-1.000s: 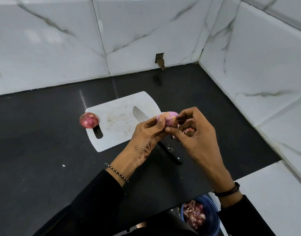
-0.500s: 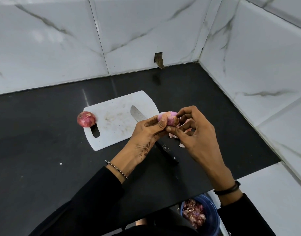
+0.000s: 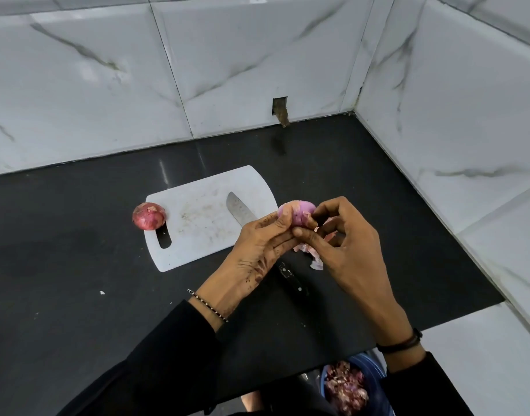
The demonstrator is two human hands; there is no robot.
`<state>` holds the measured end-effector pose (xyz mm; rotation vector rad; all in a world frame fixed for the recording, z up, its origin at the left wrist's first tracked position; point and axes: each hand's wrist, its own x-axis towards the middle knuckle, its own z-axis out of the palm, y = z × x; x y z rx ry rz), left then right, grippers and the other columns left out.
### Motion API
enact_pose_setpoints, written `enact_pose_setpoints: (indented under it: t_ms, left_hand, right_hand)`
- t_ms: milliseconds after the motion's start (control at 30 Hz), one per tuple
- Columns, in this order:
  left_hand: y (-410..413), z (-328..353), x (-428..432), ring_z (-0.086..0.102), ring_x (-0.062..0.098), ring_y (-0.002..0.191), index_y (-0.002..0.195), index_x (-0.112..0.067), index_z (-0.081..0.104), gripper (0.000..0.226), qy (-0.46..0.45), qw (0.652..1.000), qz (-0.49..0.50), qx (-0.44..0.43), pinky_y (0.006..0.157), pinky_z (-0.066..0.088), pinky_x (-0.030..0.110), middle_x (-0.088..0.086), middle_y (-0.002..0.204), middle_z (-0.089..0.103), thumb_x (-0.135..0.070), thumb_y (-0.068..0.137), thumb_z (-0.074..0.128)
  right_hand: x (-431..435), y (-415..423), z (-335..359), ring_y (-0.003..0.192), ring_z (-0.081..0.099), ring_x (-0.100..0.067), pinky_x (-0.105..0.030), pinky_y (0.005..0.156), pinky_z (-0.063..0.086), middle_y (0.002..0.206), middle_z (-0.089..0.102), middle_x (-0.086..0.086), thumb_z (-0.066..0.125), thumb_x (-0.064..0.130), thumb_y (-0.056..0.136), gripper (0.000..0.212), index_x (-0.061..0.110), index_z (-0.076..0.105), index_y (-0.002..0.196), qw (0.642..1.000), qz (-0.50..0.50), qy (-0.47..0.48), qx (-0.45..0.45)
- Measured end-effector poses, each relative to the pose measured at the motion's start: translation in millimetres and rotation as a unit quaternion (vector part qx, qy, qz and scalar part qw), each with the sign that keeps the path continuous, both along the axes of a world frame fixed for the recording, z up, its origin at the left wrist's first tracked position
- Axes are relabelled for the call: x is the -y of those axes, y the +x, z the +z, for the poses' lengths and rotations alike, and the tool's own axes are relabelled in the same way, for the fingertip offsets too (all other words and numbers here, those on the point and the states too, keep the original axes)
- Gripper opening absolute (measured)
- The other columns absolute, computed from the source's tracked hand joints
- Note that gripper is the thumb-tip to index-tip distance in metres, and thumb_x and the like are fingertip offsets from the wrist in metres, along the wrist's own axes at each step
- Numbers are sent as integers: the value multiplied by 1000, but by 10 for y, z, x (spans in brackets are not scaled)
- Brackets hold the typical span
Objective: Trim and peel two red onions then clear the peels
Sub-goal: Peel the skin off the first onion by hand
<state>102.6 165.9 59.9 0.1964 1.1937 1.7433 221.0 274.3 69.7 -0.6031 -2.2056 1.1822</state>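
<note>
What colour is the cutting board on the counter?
The cutting board is white with faint stains, seen in the head view.

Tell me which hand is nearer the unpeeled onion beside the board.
Left. The left hand sits right of the unpeeled onion, across the cutting board; the right hand lies farther right, beyond it.

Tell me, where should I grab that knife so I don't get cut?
Grip the knife by its black handle, reaching from the near counter edge. The handle points toward the person, off the cutting board, while the blade lies flat on the board, pointing away. I'd wait: the left hand and right hand hold an onion right above it.
</note>
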Motion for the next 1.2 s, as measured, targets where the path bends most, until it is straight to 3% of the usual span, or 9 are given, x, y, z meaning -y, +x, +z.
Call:
enact_pose_setpoints:
  t_ms: [167, 300, 500, 567, 667, 833, 900, 1067, 1200]
  left_hand:
    - [34, 29, -5, 70, 28, 110, 128, 2, 62, 51, -8, 1000, 15, 26, 100, 52, 39, 20, 117, 71, -27, 86, 63]
    - [47, 9, -5, 71, 28, 106, 129, 1, 60, 56, -14, 999, 20, 43, 97, 55, 38, 21, 118, 71, -28, 82, 67]
    - [62, -29, 39, 75, 22, 91, 123, 3, 60, 48, -13, 996, 31, 83, 83, 61, 31, 16, 101, 75, -22, 83, 67]
    - [66, -47, 52, 74, 24, 94, 124, 3, 59, 43, -16, 996, 29, 81, 86, 60, 32, 17, 103, 75, -20, 88, 64]
    - [82, -57, 80, 72, 26, 103, 130, 5, 56, 55, -17, 997, 20, 72, 96, 55, 37, 19, 112, 73, -22, 83, 67]
    - [40, -116, 128, 65, 31, 118, 134, -1, 57, 92, -12, 1000, 3, 28, 102, 52, 39, 20, 127, 67, -34, 56, 91]
    - [6, -148, 155, 66, 30, 117, 134, -2, 58, 89, -17, 1000, -3, 2, 100, 54, 38, 18, 127, 67, -33, 56, 90]
    - [-72, -194, 209, 71, 24, 107, 129, -7, 62, 72, -52, 998, -14, -45, 88, 59, 32, 14, 125, 68, -26, 62, 80]
    - [-85, -216, 229, 73, 27, 102, 122, -5, 63, 93, -52, 998, -25, -18, 80, 61, 30, 12, 109, 76, -39, 42, 95]
  right_hand:
    - [-57, 90, -4, 88, 66, -10, -39, 73, 59, 98, 66, 13, 73, 32, 89, 19, 26, 65, 105, 999, 9, -35, 6]
    - [0, 138, -22, 89, 66, -11, -38, 71, 58, 97, 66, 15, 71, 31, 88, 15, 27, 68, 102, 999, 17, -45, 2]
    - [83, 233, -67, 94, 64, -13, -37, 74, 57, 101, 65, 12, 70, 35, 85, 17, 26, 70, 99, 998, 20, -58, -5]
    - [98, 255, -69, 95, 65, -13, -39, 75, 58, 101, 67, 10, 71, 35, 86, 16, 27, 69, 99, 997, 16, -77, -4]
    - [113, 270, -60, 95, 68, -15, -42, 79, 60, 100, 70, 8, 73, 30, 87, 16, 24, 69, 101, 991, 8, -133, -18]
    - [165, 254, -8, 93, 72, -16, -40, 69, 61, 98, 74, 5, 74, 22, 87, 16, 19, 70, 103, 975, -4, -213, -56]
    - [174, 237, 6, 90, 73, -16, -40, 68, 60, 97, 75, 4, 74, 19, 87, 16, 18, 71, 103, 969, -15, -238, -63]
    - [176, 195, 29, 77, 71, -14, -24, 55, 52, 93, 75, -4, 74, 16, 88, 19, 11, 71, 106, 950, -36, -294, -93]
    - [158, 202, 5, 76, 72, -10, -20, 55, 51, 98, 75, 0, 71, 18, 91, 24, 16, 67, 114, 952, -59, -290, -74]
